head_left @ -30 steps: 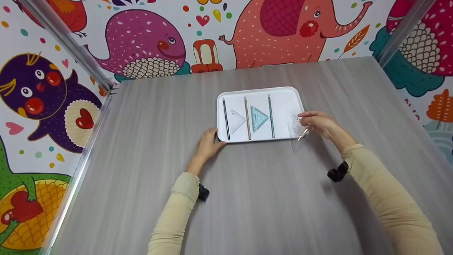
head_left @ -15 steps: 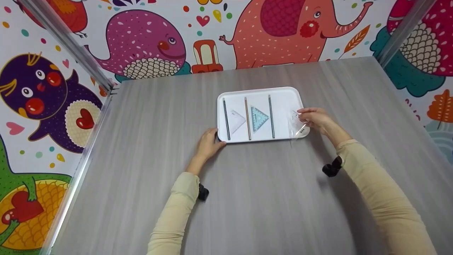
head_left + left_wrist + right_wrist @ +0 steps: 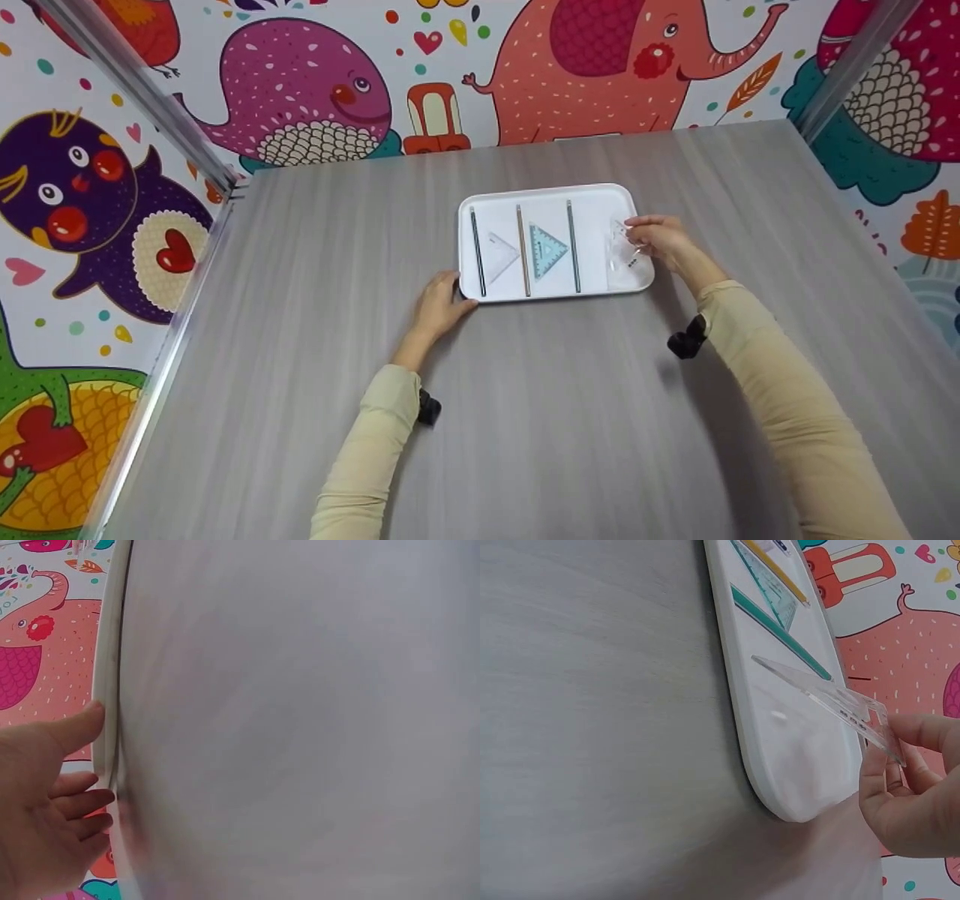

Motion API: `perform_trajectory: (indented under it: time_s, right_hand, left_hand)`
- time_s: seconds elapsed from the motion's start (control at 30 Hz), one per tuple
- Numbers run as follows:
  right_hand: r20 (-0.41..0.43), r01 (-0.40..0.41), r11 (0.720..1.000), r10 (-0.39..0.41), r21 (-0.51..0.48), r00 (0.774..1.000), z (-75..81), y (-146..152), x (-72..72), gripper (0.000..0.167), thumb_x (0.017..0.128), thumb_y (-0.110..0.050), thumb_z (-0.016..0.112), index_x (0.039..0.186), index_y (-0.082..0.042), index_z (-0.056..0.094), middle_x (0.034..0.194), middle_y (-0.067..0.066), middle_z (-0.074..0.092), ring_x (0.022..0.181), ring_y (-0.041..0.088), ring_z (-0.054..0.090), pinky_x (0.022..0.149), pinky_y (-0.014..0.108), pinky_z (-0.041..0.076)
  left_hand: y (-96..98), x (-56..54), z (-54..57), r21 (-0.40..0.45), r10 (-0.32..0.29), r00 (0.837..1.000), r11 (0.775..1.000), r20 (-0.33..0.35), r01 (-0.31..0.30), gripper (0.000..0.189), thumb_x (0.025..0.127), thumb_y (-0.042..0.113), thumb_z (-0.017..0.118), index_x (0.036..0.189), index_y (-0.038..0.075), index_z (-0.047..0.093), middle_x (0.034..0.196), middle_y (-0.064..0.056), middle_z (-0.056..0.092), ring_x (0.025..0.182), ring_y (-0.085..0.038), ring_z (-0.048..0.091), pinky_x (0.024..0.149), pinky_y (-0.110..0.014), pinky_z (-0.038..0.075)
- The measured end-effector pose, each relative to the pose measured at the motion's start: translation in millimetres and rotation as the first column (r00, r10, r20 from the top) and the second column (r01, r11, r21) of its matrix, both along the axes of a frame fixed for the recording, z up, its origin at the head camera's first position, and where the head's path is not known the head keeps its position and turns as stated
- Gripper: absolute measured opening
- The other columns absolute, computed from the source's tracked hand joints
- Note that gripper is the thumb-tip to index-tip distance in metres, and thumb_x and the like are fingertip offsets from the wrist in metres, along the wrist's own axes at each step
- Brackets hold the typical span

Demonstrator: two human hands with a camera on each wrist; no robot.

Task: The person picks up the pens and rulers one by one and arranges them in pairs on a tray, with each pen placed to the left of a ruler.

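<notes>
My right hand [image 3: 669,240] pinches a clear plastic set square [image 3: 836,701] by one end between thumb and fingers. In the right wrist view the set square is tilted above the right part of the white tray [image 3: 596,196]. My left hand [image 3: 436,306] holds the tray's near left corner, its thumb at the front rim and its fingers at the left side. On the tray lie a dark pencil [image 3: 478,251], another clear set square [image 3: 501,256], an orange pencil [image 3: 523,251], a pale blue set square [image 3: 547,252] and a green pencil [image 3: 574,247].
The tray rests on a grey wood-grain table [image 3: 525,412]. Walls with printed cartoon animals stand behind it and at both sides, with metal posts [image 3: 142,97] at the corners. A black wrist camera [image 3: 687,337] hangs at the right sleeve.
My right hand has moved left and slightly away from me, bringing the clear set square further over the tray's right part. My left hand stays at the corner.
</notes>
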State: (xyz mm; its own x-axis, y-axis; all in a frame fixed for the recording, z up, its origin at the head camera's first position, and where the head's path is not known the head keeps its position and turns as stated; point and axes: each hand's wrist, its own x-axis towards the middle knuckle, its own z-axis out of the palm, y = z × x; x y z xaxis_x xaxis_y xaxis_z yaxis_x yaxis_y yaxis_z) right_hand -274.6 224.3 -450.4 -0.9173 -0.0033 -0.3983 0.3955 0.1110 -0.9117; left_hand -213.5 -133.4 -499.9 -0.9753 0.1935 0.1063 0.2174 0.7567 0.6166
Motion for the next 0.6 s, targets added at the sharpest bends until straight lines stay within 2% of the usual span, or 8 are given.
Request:
perform_trajectory:
  time_s: [0.13,0.43,0.6]
  right_hand:
    - [0.006,-0.001,1.000,0.001,0.027,1.000,-3.3,-4.3,-3.9,0.030,0.086,-0.002,0.053,0.115,0.004,0.050,0.063,-0.009,0.056,0.060,0.004,0.051,0.058,0.018,0.044]
    - [-0.046,0.037,0.999,-0.039,-0.028,0.998,-5.3,-3.3,-9.5,0.015,0.084,0.002,0.052,0.097,-0.005,0.055,0.060,-0.009,0.056,0.055,0.002,0.052,0.053,0.015,0.043]
    - [-0.042,0.064,0.998,-0.065,-0.010,0.997,-6.8,-3.7,-10.0,0.018,0.083,0.002,0.053,0.101,-0.002,0.055,0.060,-0.009,0.056,0.055,0.002,0.051,0.051,0.015,0.044]
  left_hand:
    - [-1.6,0.2,0.1,0.005,-0.003,1.000,1.000,-0.007,0.003,0.049,0.077,0.013,0.072,0.116,-0.010,0.054,0.117,-0.025,0.054,0.113,-0.035,0.049,0.099,-0.041,0.036]
    - [-0.3,0.5,1.0,0.016,0.011,1.000,1.000,0.012,-0.011,0.050,0.078,0.013,0.071,0.117,-0.011,0.052,0.118,-0.025,0.053,0.113,-0.034,0.048,0.098,-0.040,0.038]
    - [-0.7,0.8,0.6,0.006,0.010,1.000,1.000,0.013,-0.010,0.050,0.078,0.014,0.071,0.117,-0.010,0.052,0.118,-0.024,0.053,0.114,-0.034,0.048,0.099,-0.040,0.037]
